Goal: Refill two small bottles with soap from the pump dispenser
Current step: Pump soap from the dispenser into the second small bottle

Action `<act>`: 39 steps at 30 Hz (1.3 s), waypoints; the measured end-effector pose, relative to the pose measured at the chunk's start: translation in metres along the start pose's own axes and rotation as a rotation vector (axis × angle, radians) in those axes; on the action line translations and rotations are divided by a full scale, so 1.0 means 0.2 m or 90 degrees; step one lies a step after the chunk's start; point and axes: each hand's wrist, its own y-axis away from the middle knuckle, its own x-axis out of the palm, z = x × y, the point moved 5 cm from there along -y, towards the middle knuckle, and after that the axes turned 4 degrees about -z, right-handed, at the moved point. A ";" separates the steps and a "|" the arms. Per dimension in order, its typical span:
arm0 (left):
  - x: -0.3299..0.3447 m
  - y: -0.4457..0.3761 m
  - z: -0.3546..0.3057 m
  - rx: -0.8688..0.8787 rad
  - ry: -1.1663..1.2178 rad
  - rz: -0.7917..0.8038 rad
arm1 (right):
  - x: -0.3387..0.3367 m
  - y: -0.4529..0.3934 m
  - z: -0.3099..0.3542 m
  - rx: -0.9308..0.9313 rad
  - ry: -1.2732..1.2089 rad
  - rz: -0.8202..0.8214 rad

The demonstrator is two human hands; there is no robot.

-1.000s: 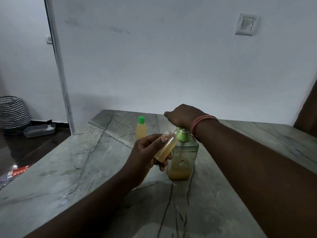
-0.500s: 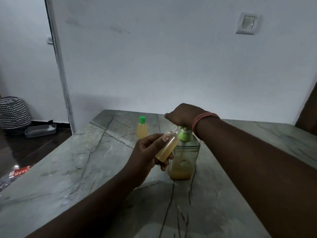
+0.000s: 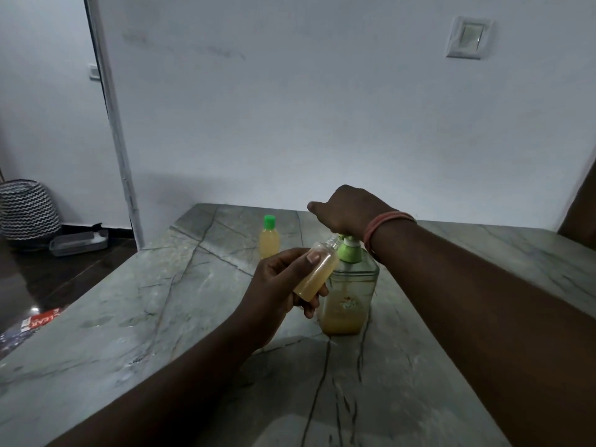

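A clear pump dispenser [image 3: 350, 295] with a green pump collar stands on the grey marble table [image 3: 167, 304], yellow soap filling its lower part. My right hand [image 3: 350, 209] rests on top of the pump head, which it hides. My left hand [image 3: 280, 285] grips a small uncapped bottle [image 3: 317, 272], tilted so its open neck sits at the pump's spout; it holds yellow soap. A second small bottle [image 3: 269, 241] with a green cap stands upright behind and to the left, full of soap.
The table ends at a white wall with a light switch [image 3: 469, 37]. On the dark floor at left are a zigzag-patterned basket [image 3: 27, 209], a grey tray [image 3: 79, 243] and a red packet [image 3: 40, 319].
My right hand has risen a little on the pump head, showing more of the pump stem. The left hand keeps the small bottle at the spout.
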 end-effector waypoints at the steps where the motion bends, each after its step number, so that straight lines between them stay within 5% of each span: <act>1: 0.00 0.00 0.00 0.000 0.000 0.001 | 0.01 0.00 -0.01 0.008 -0.038 -0.014; 39: 0.01 0.01 -0.01 0.008 -0.003 0.003 | 0.01 0.01 -0.01 0.013 0.016 0.012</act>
